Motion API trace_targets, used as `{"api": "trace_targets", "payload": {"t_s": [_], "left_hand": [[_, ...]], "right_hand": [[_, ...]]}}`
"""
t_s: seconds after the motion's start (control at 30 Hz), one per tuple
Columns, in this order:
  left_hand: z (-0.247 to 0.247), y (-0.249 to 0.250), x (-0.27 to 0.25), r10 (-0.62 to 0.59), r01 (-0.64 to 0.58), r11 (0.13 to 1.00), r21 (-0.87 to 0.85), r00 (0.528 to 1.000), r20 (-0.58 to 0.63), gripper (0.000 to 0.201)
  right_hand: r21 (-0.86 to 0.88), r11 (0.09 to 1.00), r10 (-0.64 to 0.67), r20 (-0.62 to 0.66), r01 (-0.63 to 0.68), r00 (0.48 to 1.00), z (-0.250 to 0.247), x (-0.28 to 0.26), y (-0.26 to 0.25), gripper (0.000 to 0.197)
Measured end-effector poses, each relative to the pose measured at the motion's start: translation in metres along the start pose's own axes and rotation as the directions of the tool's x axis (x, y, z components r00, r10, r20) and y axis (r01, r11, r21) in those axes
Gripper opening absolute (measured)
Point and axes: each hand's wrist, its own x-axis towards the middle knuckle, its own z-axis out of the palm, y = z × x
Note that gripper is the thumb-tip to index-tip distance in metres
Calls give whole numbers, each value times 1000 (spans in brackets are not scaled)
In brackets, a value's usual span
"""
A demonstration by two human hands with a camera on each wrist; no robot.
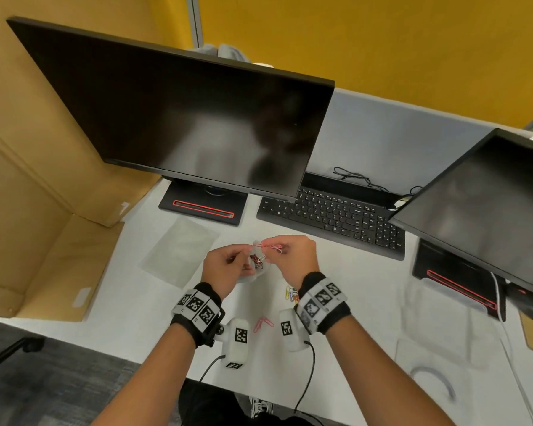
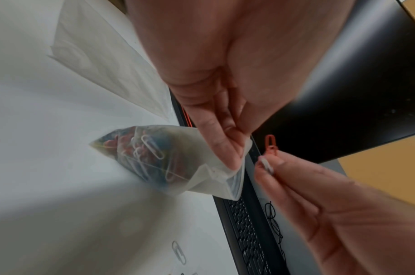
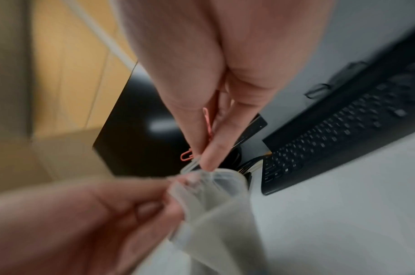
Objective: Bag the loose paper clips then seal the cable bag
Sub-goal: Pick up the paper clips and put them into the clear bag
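Head view: both hands busy over the desk (image 1: 366, 287), midway along its near edge.
Keyboard (image 1: 333, 221) and two dark monitors behind; flat clear bag (image 1: 179, 250) left. Left hand (image 1: 225, 267) pinches the mouth of a soft translucent bag (image 2: 178, 158) of coloured clips. Right hand (image 1: 296, 256) pinches pink and white wire clips (image 1: 270, 249) just at that mouth. Loose clips (image 1: 291, 294) beside right wrist.

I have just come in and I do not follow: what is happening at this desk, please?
A person is bagging paper clips. The left hand pinches the mouth of a small clear bag already holding many clips. The right hand pinches a few clips at the bag's opening, not yet inside. More loose clips lie on the desk, so the job is unfinished.
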Motion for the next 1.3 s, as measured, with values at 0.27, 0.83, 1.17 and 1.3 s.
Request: {"api": "trace_targets", "payload": {"t_s": [0.27, 0.83, 1.17, 1.3], "left_hand": [[-4, 1, 0, 3, -3, 1000, -28, 1000, -23, 13], [-26, -3, 12, -19, 17, 999, -47, 999, -44, 13], [-18, 1, 8, -41, 38, 996, -80, 999, -34, 16], [-11, 1, 6, -62, 59, 992, -109, 998, -27, 16]], "right_hand": [[-320, 929, -118, 220, 186, 968, 19, 1, 0, 18], [-631, 295, -203, 692, 717, 693, 11, -98, 139, 66], [-761, 496, -7, 479, 419, 878, -14, -47, 127, 62], [-738, 597, 41, 421, 315, 906, -25, -30, 131, 37]]}}
